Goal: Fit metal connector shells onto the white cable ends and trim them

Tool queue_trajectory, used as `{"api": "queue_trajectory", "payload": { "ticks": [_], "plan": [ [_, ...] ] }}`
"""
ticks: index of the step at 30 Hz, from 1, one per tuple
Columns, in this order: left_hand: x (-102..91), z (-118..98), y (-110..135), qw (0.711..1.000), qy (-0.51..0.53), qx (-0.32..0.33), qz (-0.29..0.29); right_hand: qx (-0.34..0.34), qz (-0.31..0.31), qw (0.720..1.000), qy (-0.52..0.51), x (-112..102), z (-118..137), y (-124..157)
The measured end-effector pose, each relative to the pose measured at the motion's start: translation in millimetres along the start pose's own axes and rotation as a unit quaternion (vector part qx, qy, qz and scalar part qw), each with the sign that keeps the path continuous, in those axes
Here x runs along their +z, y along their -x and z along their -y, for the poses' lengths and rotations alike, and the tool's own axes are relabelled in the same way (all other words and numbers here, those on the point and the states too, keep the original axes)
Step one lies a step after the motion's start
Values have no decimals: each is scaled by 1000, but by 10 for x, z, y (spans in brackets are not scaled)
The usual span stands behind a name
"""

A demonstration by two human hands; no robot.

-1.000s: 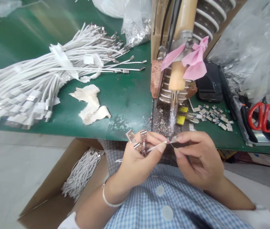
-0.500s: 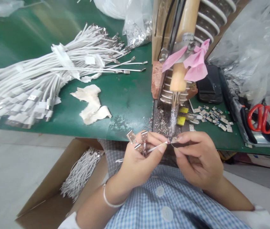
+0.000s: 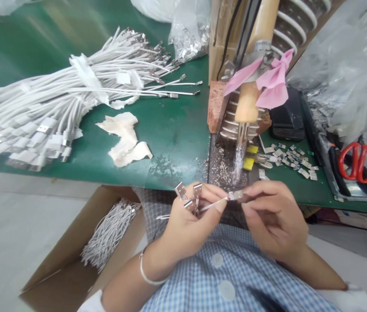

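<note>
My left hand (image 3: 191, 219) is closed around white USB cables (image 3: 214, 203). Three metal USB plugs (image 3: 197, 190) stick up between its fingers, and one cable runs out past the thumb and forefinger. At that cable's end is another metal USB connector (image 3: 236, 195). My right hand (image 3: 276, 216) pinches the connector's outer end, partly hidden by the fingertips. Just above it hangs the tip of a wooden-handled soldering iron (image 3: 247, 104), clamped upright and tied with a pink ribbon (image 3: 272, 82).
A big bundle of white cables (image 3: 73, 95) lies on the green table at left, beside torn tape (image 3: 125, 138). Loose connectors (image 3: 292, 156), a black box (image 3: 287, 115) and red-handled cutters (image 3: 358, 162) lie at right. A cardboard box (image 3: 63, 242) below holds more cables.
Both hands have drawn slightly down from the iron tip, so the connector is now apart from it and shows more fully. A thin wire at my right fingertips no longer shows.
</note>
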State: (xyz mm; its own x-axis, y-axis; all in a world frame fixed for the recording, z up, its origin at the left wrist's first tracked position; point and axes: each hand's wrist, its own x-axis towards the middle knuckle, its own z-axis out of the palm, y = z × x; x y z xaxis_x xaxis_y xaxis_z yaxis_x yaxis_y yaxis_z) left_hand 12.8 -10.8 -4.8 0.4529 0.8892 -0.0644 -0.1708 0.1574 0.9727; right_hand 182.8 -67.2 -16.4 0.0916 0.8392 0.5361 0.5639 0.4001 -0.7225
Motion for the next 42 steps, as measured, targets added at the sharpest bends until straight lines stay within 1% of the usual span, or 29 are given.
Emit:
{"api": "queue_trajectory", "payload": {
  "ticks": [3,4,6,9,15,21,23,25,28,30,31,35,38,42],
  "plan": [
    [-16,-9,49,999,-32,6,5,70,-48,995,-45,-16,3,62],
    [-18,-9,64,999,-42,10,8,85,-48,994,-50,-22,11,78],
    [-20,1,88,998,-52,19,17,105,-7,994,-42,-31,36,92],
    [-27,31,109,998,-42,32,30,113,65,991,-44,-30,76,74],
    [-49,70,112,998,-33,35,44,113,93,985,-86,-36,87,9],
    [-33,56,110,998,-36,28,38,106,108,985,-79,-63,94,-7],
    [-35,60,102,998,-33,29,38,107,109,985,-79,-54,98,1],
    [-43,68,86,998,-32,34,40,115,96,986,-78,-38,96,14],
    [-51,68,48,999,-32,29,28,120,30,988,-93,-14,82,31],
    [-44,51,18,1000,-24,16,9,100,-12,991,-84,-5,67,33],
    [-36,37,3,1000,-15,7,3,85,-19,994,-63,-4,59,32],
    [3,-11,-51,1000,16,-10,-5,25,12,999,39,-9,30,15],
    [18,-20,-86,1000,7,-5,-17,14,24,999,46,-12,18,2],
    [16,-15,-107,999,-26,9,-25,14,12,999,42,-8,17,-11]
  ]
}}
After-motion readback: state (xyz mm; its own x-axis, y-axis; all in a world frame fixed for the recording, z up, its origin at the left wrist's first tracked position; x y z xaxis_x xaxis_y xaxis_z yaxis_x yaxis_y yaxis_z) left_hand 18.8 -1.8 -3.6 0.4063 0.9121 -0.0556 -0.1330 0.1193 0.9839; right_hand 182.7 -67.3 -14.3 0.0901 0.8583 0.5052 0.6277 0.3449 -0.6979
